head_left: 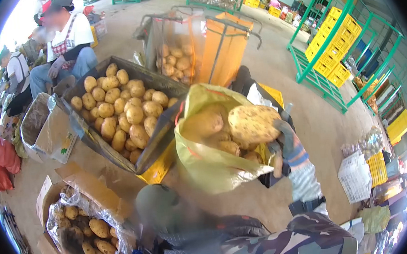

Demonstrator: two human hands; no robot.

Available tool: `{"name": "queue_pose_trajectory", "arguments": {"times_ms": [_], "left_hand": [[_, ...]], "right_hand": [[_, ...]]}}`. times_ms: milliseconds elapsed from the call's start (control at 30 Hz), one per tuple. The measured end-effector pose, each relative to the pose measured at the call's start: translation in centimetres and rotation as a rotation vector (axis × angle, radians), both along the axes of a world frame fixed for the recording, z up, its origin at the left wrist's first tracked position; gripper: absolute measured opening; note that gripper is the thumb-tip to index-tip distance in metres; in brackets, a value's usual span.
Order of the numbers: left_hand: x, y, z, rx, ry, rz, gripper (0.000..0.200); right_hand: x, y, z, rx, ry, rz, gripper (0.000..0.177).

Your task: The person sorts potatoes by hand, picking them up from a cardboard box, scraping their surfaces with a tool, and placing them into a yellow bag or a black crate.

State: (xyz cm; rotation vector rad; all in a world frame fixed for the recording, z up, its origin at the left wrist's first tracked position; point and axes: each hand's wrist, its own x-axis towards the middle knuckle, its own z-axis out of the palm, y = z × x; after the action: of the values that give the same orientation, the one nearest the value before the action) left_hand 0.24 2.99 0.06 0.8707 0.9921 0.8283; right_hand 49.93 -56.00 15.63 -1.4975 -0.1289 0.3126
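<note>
My right hand [287,142], in a grey glove, grips a large speckled potato [253,123] over the mouth of a yellow-green woven sack [206,167]. More potatoes lie inside that sack, and one of them looks blurred near its left side. Low on the left, my left hand [72,242], in a dark glove, is over a cardboard box [91,188] lined with clear plastic. Potatoes [102,237] in that box lie right beside the glove. Motion blur smears the left fingers.
A dark crate [115,158] heaped with potatoes stands ahead. Behind it are a clear bag of potatoes [175,60] and an orange sack [223,49] on wire frames. A seated person [70,39] is at upper left. Green racks with yellow crates [332,38] stand at right.
</note>
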Motion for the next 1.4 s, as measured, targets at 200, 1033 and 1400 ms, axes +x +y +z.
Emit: {"name": "queue_pose_trajectory", "arguments": {"times_ms": [200, 1033, 1400], "left_hand": [[-8.6, -0.1, -3.3, -0.057, -0.065, 0.041, 0.015], [-9.0, 0.9, -0.7, 0.154, 0.183, -0.043, 0.02], [4.2, 1.6, -10.5, 0.5, 1.531, -0.917, 0.104]], "right_hand": [[7.1, 10.1, 10.6, 0.236, -0.211, 0.154, 0.061], [-20.6, 45.2, -10.1, 0.022, 0.413, 1.321, 0.062], [-25.0, 49.6, -10.1, -0.042, 0.392, 1.259, 0.056]]}}
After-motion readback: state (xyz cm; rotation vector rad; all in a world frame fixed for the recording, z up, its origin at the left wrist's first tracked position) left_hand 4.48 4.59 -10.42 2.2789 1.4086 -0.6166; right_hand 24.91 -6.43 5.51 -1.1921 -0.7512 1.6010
